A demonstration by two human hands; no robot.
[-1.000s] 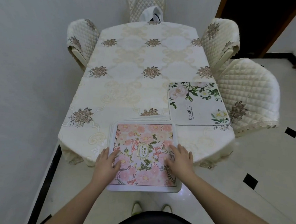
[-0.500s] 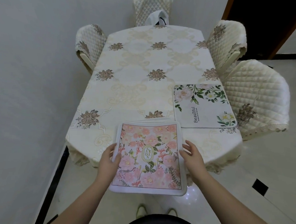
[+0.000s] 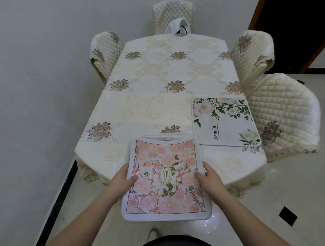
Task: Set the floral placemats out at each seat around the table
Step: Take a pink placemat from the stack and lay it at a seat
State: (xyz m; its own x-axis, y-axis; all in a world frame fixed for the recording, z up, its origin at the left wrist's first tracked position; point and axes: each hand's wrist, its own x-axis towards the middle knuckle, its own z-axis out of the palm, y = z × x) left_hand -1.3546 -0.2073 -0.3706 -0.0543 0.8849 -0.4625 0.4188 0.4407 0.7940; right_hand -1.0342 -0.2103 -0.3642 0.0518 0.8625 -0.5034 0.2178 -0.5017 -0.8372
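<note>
Quilted cloth chair covers (image 3: pixel 282 114), embroidered matt tablecloth (image 3: pixel 159 96), glossy tiled floor (image 3: pixel 286 185).

A home dining room: clothed table (image 3: pixel 159 96) ringed by quilted chairs (image 3: pixel 282 114) (cream)

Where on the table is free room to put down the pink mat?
The whole left side of the tablecloth, from the near left corner to the far left chair, is bare. So is the far right part beside the far right chair. The near right is taken by the white mat. The near edge holds the stack with the pink mat, gripped by both hands.
</note>
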